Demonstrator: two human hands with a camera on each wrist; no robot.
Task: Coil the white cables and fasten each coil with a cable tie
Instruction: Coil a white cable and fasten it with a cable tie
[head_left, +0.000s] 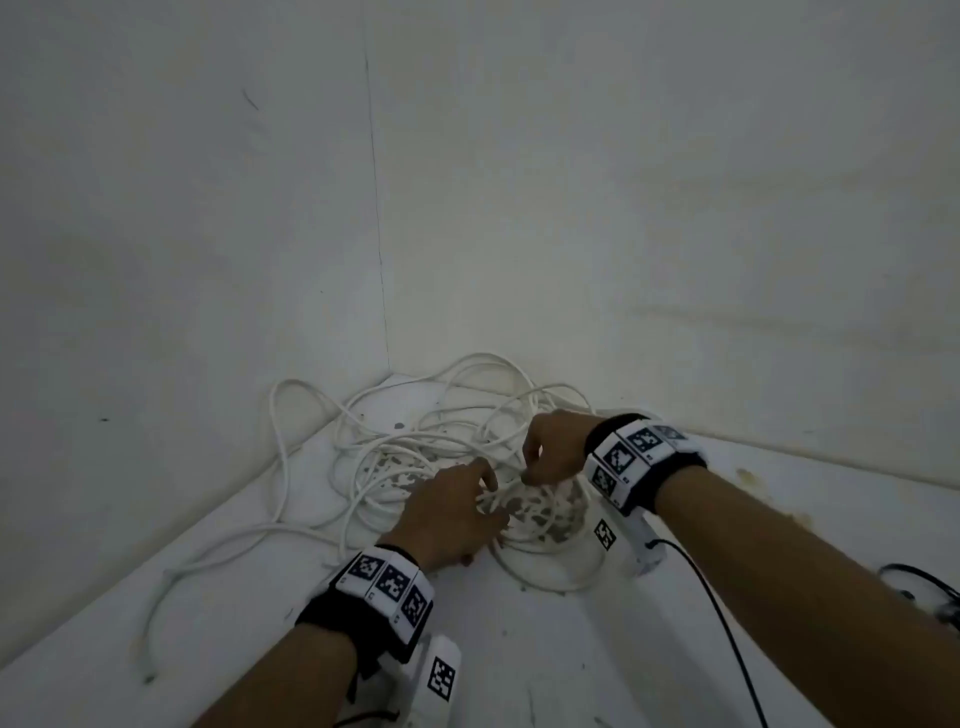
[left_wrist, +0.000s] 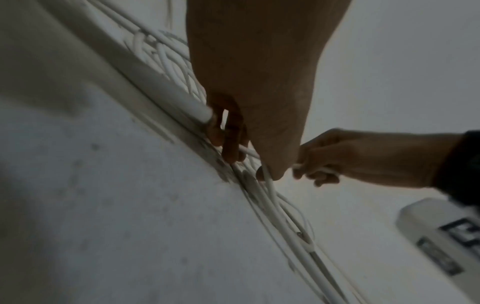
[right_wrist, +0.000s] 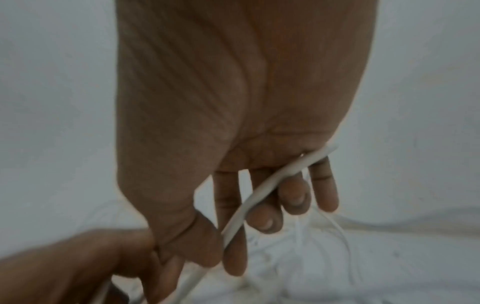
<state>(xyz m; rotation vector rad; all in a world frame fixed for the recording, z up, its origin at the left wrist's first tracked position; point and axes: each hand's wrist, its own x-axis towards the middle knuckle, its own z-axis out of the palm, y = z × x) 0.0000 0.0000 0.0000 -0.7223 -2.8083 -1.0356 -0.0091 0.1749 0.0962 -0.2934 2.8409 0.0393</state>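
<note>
A tangle of white cables (head_left: 415, 447) lies on a white surface in the corner of two white walls. My left hand (head_left: 452, 514) reaches down into the tangle, its fingers curled round strands (left_wrist: 249, 152). My right hand (head_left: 550, 452) hovers just to its right, pinching one white cable (right_wrist: 254, 197) between thumb and forefinger; the strand crosses the palm and runs out past the little finger. The two hands nearly touch. I see no cable tie.
One loose cable end (head_left: 150, 675) trails toward the front left. A black cord (head_left: 727, 623) runs from my right wrist device toward the bottom edge, with more black wiring (head_left: 930, 587) at far right. Flaked grey patches (head_left: 550, 514) mark the surface under the cables.
</note>
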